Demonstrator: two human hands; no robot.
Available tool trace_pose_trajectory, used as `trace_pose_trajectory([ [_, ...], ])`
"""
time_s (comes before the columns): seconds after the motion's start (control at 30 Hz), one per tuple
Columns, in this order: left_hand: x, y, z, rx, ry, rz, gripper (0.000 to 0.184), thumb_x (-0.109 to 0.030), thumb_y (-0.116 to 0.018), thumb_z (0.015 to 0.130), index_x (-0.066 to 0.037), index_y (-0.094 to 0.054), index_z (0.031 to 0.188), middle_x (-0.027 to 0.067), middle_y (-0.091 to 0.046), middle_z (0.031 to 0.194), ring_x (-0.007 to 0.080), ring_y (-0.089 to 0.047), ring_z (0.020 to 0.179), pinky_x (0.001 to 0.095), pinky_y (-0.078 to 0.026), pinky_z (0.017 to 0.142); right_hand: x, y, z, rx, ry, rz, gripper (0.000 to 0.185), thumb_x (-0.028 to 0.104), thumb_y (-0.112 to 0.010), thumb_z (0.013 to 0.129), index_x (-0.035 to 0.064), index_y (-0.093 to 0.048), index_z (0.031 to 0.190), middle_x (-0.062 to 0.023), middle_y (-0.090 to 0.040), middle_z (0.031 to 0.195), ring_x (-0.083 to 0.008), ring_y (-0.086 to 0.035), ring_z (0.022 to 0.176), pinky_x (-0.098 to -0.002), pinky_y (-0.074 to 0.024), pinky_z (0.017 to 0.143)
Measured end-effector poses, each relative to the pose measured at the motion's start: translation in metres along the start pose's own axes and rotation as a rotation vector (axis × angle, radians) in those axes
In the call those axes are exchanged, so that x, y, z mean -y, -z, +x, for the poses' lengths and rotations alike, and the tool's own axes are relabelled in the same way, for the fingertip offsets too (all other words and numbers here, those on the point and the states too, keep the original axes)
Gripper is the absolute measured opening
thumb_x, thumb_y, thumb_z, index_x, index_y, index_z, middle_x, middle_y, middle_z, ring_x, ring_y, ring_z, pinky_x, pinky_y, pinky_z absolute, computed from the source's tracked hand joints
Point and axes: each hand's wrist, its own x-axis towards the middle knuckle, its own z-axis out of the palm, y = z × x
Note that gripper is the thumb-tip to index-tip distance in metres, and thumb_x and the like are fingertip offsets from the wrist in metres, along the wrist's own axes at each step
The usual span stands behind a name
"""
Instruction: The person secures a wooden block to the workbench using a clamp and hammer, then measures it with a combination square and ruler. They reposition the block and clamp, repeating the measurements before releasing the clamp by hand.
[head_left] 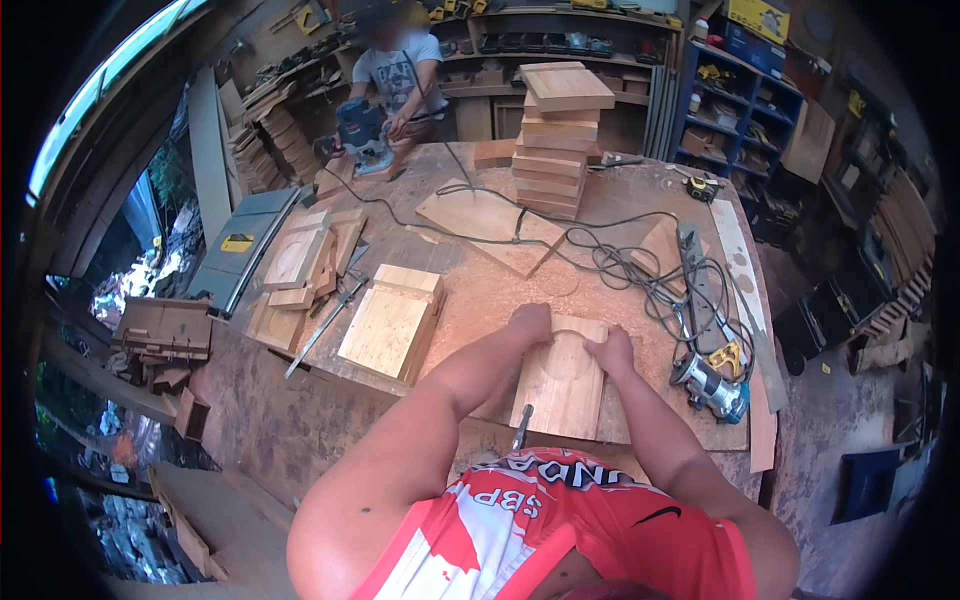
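Observation:
A light wooden board (556, 398) with a round outline cut into its upper face lies at the near edge of the workbench, in front of my body. My left hand (531, 322) is closed on its far left corner. On the far right edge, my right hand (612, 350) grips the same board, thumb on top and the other fingers mostly hidden. A dark clamp (522, 424) sits at the board's near left edge. Wood shavings (480, 300) cover the workbench (400, 205) around the board.
Left of me are stacked boards (390, 320) and a metal bar clamp (325, 325). To the right lie a teal router (715, 390) and tangled black cables (640, 262). A tall board stack (550, 150) stands behind. Across the bench, a co-worker (405, 80) handles a blue router (362, 133).

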Motion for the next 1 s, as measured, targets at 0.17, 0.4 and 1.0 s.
trace_pose_trajectory([
  [0.17,0.002,0.001,-0.014,-0.054,0.059,-0.096,0.059,-0.037,-0.085,0.067,0.001,-0.068,0.108,0.0200,-0.070,0.110,0.0327,-0.068,0.103,0.0397,-0.053,0.089,-0.014,-0.011,0.001,0.112,-0.108,0.402,0.041,0.012,-0.081,0.075,-0.0059,-0.066,0.109,-0.0159,-0.072,0.097,-0.0251,-0.070,0.083,-0.0342,-0.0557,0.076],
  [0.4,0.039,-0.048,-0.001,-0.067,0.258,-0.847,0.045,-0.035,-0.072,0.084,0.007,-0.068,0.100,0.0175,-0.070,0.097,0.0280,-0.069,0.089,0.0385,-0.056,0.079,-0.046,-0.056,0.007,-0.042,-0.014,0.512,0.042,0.002,-0.076,0.078,-0.0040,-0.062,0.117,-0.0129,-0.071,0.102,-0.0211,-0.069,0.089,-0.0333,-0.0551,0.080],
  [1.0,0.027,-0.020,-0.010,0.075,0.365,-1.156,0.057,-0.049,-0.055,0.097,0.005,-0.062,0.115,0.0149,-0.066,0.107,0.0262,-0.066,0.087,0.0405,-0.057,0.074,-0.056,-0.076,0.026,-0.089,-0.015,0.512,0.039,0.009,-0.071,0.085,-0.0036,-0.061,0.120,-0.0112,-0.071,0.107,-0.0171,-0.067,0.094,-0.0309,-0.0522,0.083],
])
